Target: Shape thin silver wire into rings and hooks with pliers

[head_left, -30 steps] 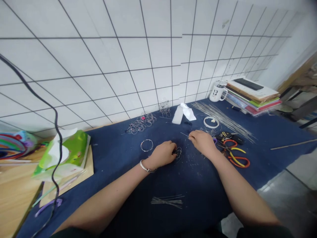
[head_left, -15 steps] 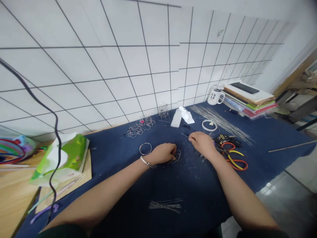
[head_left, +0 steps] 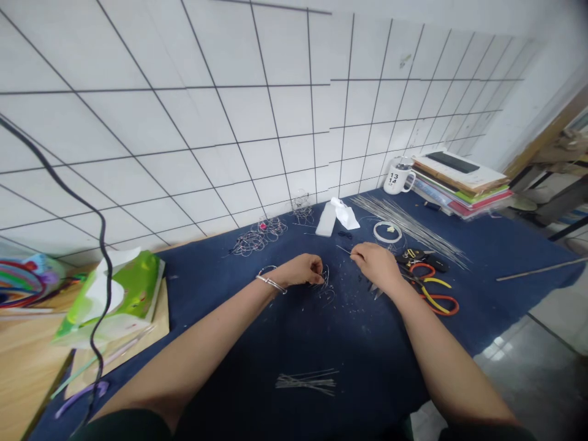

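My left hand (head_left: pixel 304 269) is closed in a pinch over curled wire pieces (head_left: pixel 327 296) on the dark blue cloth. A thin wire loop shows at its fingertips. In a pinch, my right hand (head_left: pixel 374 263) holds a thin straight wire (head_left: pixel 342 248), which points left. Pliers with orange and yellow handles (head_left: pixel 438 294) lie just right of that hand, partly hidden by it. A metal ring (head_left: pixel 266 268) lies behind my left wrist, mostly covered. Closer to me is a small bundle of straight wires (head_left: pixel 305 381).
Tangled wire shapes (head_left: pixel 250 242) lie near the tiled wall. A white bottle (head_left: pixel 326 220), a wire coil (head_left: pixel 387 232), long wires (head_left: pixel 408 226), a mug (head_left: pixel 397 177) and stacked books (head_left: pixel 463 184) stand behind and right. A tissue pack (head_left: pixel 142 285) and black cable (head_left: pixel 109 275) are left.
My left hand has risen slightly and shifted left, lifting a wire loop; more curled wire shows below it. My right hand stays nearly still with the straight wire.
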Demonstrator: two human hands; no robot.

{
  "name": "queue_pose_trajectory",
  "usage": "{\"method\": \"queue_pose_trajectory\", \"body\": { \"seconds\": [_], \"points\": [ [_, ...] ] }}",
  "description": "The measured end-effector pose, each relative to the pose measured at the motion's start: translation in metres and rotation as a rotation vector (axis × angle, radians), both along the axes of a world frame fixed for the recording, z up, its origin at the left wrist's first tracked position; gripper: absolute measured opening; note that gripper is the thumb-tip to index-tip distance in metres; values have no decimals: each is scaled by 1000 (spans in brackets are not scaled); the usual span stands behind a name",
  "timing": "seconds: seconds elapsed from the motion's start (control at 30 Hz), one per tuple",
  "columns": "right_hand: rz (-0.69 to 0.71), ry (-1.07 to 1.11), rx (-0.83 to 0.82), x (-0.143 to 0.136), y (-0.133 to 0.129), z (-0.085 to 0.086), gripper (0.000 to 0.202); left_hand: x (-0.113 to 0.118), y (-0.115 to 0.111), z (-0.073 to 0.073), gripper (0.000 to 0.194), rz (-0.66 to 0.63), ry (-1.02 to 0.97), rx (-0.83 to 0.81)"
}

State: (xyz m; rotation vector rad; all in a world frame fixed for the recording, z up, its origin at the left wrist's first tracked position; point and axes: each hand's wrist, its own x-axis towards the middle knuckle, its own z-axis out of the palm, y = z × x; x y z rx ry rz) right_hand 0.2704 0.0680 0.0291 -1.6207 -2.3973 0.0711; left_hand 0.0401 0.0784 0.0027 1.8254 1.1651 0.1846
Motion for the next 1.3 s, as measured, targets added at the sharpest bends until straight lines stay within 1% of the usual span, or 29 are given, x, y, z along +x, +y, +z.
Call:
{"method": "queue_pose_trajectory", "body": {
  "seconds": [0.07,0.13,0.2,0.33,0.43,0.47,0.53,0.63,0.67,0.7,0.77,0.87,0.97,1.03,1.1,1.23,1.3],
  "points": [
    [-11,5,13,2,1,1,19,1,12,-2,26,31,-25,32],
    [-20,3,14,3,1,1,18,5,22,-2,26,54,4,91],
    [-25,-7,6,3,2,0,18,10,28,-2,26,28,57,119],
    [-15,-13,-17,0,2,-2,17,16,28,1,26,-100,120,92],
    [35,4,-32,-3,0,-1,18,13,23,9,28,-137,129,151],
    [59,8,-37,-4,-1,-1,19,10,20,12,30,-128,136,201],
    [112,8,-53,-6,-3,0,19,5,13,19,31,-69,174,371],
    [193,-5,-66,-11,-8,0,19,0,-3,28,26,75,218,658],
    [220,-10,-69,-12,-9,0,19,0,-10,31,24,91,203,725],
    [242,-18,-70,-14,-11,0,19,1,-16,32,24,76,181,774],
    [278,-39,-72,-18,-14,-2,20,5,-27,33,23,3,158,827],
    [323,-66,-81,-24,-17,-5,20,10,-35,31,23,-107,207,849],
    [356,-56,-95,-28,-18,-7,20,9,-37,30,25,-136,287,856],
    [363,-25,-124,-29,-19,-7,18,4,-37,29,24,-145,312,828],
    [372,25,-186,-30,-20,-5,16,-2,-36,31,23,-172,307,758],
    [406,146,-356,-33,-26,-1,14,-14,-34,35,20,-239,283,542],
    [409,194,-432,-35,-30,0,15,-18,-33,37,17,-269,277,460]
  ]
}}
